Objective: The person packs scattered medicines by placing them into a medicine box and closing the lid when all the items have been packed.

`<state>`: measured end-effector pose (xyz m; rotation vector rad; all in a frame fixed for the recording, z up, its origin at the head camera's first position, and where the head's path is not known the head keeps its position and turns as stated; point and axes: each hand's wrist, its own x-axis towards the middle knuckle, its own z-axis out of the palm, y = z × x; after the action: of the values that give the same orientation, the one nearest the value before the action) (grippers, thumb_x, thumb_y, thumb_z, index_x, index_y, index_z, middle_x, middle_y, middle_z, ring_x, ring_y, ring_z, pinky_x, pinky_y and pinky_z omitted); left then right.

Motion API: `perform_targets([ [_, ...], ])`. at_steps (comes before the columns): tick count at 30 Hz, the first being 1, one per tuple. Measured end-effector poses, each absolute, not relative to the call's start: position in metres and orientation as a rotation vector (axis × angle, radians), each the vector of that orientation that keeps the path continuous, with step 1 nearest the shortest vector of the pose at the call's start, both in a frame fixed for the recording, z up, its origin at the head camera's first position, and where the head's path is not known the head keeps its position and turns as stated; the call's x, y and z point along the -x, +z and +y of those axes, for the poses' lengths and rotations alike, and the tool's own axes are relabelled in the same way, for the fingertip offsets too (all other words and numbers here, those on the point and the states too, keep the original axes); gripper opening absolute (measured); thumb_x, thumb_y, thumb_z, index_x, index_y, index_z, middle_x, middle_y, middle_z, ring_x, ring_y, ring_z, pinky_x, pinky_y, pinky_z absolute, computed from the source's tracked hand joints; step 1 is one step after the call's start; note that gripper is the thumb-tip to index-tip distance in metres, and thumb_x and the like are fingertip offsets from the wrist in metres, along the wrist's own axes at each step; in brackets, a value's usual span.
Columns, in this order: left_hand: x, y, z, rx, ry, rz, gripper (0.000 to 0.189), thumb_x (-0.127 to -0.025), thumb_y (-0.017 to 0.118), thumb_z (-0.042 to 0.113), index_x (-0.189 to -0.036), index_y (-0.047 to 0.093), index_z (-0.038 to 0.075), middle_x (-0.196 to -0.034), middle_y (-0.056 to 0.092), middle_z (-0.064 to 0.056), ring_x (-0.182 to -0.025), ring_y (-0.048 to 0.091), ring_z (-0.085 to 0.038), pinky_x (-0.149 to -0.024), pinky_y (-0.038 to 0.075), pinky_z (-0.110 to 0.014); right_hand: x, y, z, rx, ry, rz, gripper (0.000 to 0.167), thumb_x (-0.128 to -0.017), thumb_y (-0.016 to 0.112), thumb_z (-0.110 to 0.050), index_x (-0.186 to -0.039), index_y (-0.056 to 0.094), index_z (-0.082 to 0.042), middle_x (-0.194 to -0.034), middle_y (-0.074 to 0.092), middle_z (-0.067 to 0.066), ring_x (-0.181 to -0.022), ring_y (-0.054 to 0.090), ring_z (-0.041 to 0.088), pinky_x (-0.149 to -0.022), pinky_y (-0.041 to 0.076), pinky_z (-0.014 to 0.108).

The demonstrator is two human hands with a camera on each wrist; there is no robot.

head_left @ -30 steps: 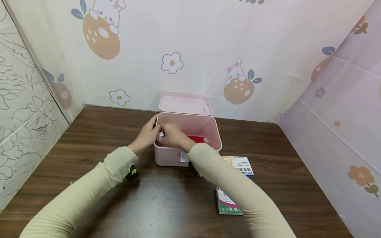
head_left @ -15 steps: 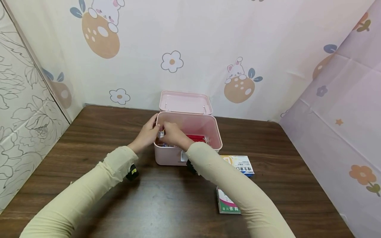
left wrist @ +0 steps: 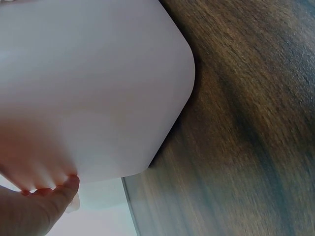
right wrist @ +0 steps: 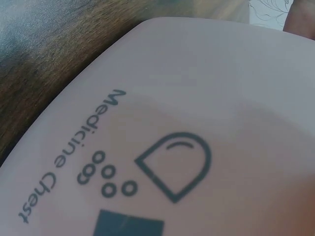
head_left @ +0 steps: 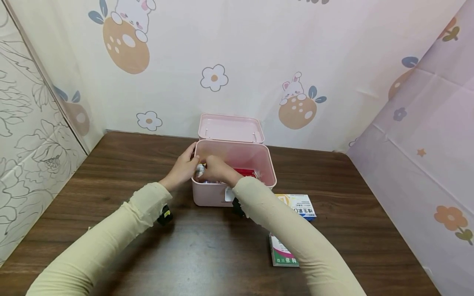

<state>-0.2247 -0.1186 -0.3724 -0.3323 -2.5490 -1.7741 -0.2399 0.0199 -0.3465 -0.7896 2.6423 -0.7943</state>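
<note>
A pale pink medicine chest [head_left: 211,200] stands on the table with its lid [head_left: 231,127] raised at the back. My left hand [head_left: 181,168] grips its left wall at the rim; in the left wrist view the fingers [left wrist: 61,194] lie against the outer side. My right hand [head_left: 218,169] reaches down inside at the left, fingers curled, fingertips hidden. Between the two hands shows a small white bottle [head_left: 200,171] with printing on it. I cannot tell whether the right fingers hold it. A red zipped pouch [head_left: 245,172] lies inside, further right.
Right of the chest lies a white and yellow vitamin box [head_left: 301,204], partly under my right sleeve [head_left: 285,222]. Nearer me is a green and white box [head_left: 283,260], also overlapped by that sleeve. The patterned wall [head_left: 244,98] rises directly behind the dark wooden table [head_left: 185,255].
My right fingers have shifted slightly inside the chest, and more of the small white bottle's printed side shows between the hands. The left hand stays on the rim.
</note>
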Motion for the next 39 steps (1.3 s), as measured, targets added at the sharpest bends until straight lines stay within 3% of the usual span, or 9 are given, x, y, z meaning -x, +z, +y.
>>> perform_targets([
  [18,0.223,-0.369,-0.112,0.331,-1.758,-2.570,0.055,-0.100,0.036,0.009,-0.150,0.017,-0.003,-0.149,0.030,-0.024,-0.136,0.031,-0.033,-0.112,0.024,-0.044,0.236,-0.339,0.029,0.766,-0.734,2.680,0.023,-0.081,0.070,-0.010,-0.101,0.067,0.000,-0.081,0.063,0.009,-0.065,0.051,0.017,-0.056,0.040,0.023],
  [23,0.223,-0.371,-0.112,0.331,-1.816,-2.566,0.054,-0.101,0.035,0.009,-0.151,0.016,-0.002,-0.149,0.030,-0.024,-0.135,0.031,-0.035,-0.111,0.025,-0.046,0.236,-0.335,0.036,0.661,-0.770,2.645,0.039,-0.081,0.070,-0.008,-0.119,0.062,0.000,-0.097,0.064,0.013,-0.075,0.056,0.021,-0.061,0.050,0.025],
  [26,0.224,-0.373,-0.113,0.332,-1.835,-2.567,0.054,-0.101,0.034,0.010,-0.151,0.015,-0.001,-0.150,0.029,-0.023,-0.136,0.030,-0.034,-0.111,0.025,-0.046,0.237,-0.330,0.040,0.635,-0.746,2.652,0.048,-0.081,0.071,-0.006,-0.127,0.058,0.001,-0.110,0.064,0.015,-0.086,0.058,0.022,-0.071,0.053,0.027],
  [31,0.222,-0.372,-0.115,0.336,-1.849,-2.567,0.054,-0.102,0.034,0.011,-0.151,0.014,-0.001,-0.152,0.026,-0.021,-0.138,0.027,-0.033,-0.112,0.023,-0.045,0.237,-0.313,0.051,0.669,-0.719,2.684,0.047,-0.083,0.072,-0.006,-0.127,0.058,0.001,-0.117,0.062,0.016,-0.100,0.058,0.024,-0.084,0.052,0.029],
  [39,0.223,-0.372,-0.118,0.352,-1.855,-2.558,0.055,-0.102,0.033,0.011,-0.151,0.013,-0.001,-0.153,0.024,-0.021,-0.138,0.025,-0.033,-0.112,0.021,-0.045,0.233,-0.281,0.084,0.648,-0.891,2.699,0.047,-0.082,0.070,-0.005,-0.128,0.057,0.000,-0.118,0.060,0.017,-0.101,0.056,0.025,-0.085,0.052,0.031],
])
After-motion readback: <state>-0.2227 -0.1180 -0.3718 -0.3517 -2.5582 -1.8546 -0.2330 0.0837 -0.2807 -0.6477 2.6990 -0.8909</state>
